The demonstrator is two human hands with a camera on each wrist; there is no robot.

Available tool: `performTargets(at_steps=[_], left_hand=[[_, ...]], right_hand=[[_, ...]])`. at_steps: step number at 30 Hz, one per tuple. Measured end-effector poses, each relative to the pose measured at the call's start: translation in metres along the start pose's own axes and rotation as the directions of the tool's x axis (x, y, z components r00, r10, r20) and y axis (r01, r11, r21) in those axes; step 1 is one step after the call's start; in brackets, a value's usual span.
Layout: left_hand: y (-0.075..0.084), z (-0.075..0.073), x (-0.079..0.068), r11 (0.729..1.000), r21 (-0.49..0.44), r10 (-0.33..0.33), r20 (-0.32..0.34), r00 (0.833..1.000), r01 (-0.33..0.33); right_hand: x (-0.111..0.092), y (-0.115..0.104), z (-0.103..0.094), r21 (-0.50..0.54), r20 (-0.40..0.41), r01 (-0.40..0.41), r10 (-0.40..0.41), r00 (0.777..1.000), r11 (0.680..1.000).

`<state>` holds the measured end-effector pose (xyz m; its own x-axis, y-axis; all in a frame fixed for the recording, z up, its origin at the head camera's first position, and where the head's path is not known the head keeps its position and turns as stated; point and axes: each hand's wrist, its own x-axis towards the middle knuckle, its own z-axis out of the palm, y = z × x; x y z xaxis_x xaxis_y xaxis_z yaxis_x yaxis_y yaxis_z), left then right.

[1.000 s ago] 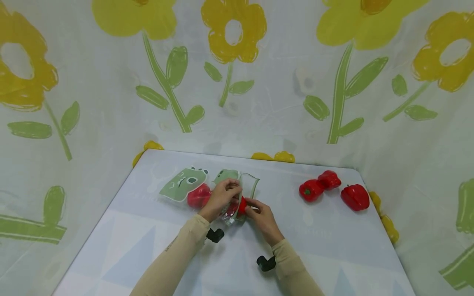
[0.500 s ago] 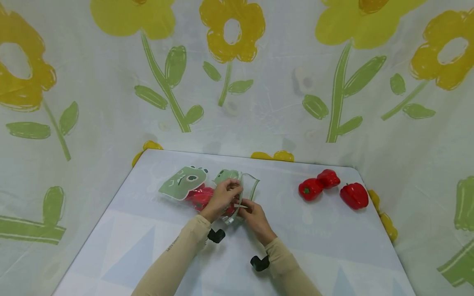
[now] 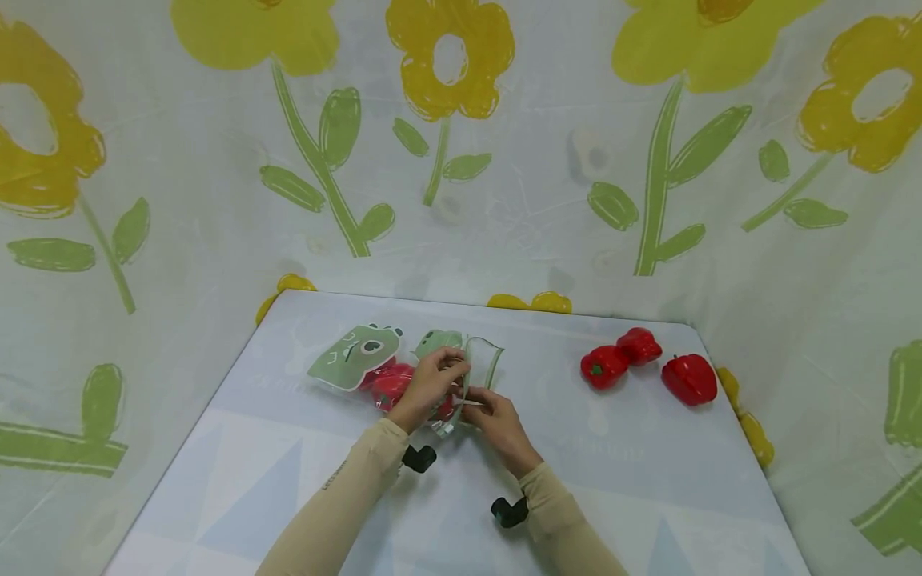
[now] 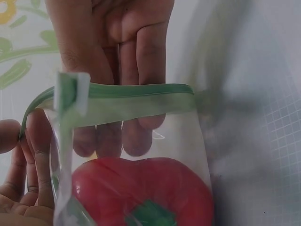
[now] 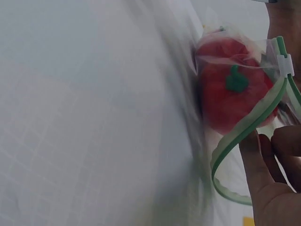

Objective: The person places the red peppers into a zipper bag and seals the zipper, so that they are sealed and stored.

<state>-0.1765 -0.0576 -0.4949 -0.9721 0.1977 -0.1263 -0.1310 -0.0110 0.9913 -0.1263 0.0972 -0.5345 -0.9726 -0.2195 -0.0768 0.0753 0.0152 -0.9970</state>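
Note:
In the head view a clear zip bag with a green frog print stands on the table, a red bell pepper showing inside. My left hand pinches its green rim, which the left wrist view shows with a white slider at one end. My right hand is at the bag's mouth. Its fingers reach down straight beside the film, near a red bell pepper with a green stem. No pepper is in the right palm. The right wrist view shows the same bagged pepper and the curved green rim.
Left of the hands lies another frog-printed bag with red in it. Several red bell peppers rest at the right of the white table. A flower-printed curtain closes off the back and sides.
The red pepper held in my right hand one second ago has gone into the bag. The right hand moved slightly left to the rim; the left hand stayed in place.

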Motion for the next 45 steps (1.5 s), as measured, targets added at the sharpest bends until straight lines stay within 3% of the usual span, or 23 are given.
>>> performTargets(at_steps=[19, 28, 36, 45], left_hand=[[0.000, -0.002, 0.002, 0.999, 0.045, -0.028, 0.005, 1.000, 0.027], [0.001, -0.002, 0.001, 0.998, 0.049, -0.042, 0.010, 0.999, 0.042], [0.004, -0.003, -0.001, 0.998, 0.032, -0.056, 0.014, 0.998, 0.055], [0.007, -0.003, -0.003, 0.998, 0.033, -0.054, 0.029, 0.998, 0.053]], right_hand=[[-0.005, -0.012, -0.017, 0.004, -0.145, 0.042, -0.041, 0.989, 0.999], [-0.008, -0.018, -0.030, -0.097, -0.258, 0.027, -0.051, 0.965, 0.995], [-0.010, -0.020, -0.050, -0.229, -0.382, 0.064, -0.150, 0.912, 0.971], [-0.013, -0.025, -0.080, -0.315, -0.532, 0.098, -0.261, 0.806, 0.944]])
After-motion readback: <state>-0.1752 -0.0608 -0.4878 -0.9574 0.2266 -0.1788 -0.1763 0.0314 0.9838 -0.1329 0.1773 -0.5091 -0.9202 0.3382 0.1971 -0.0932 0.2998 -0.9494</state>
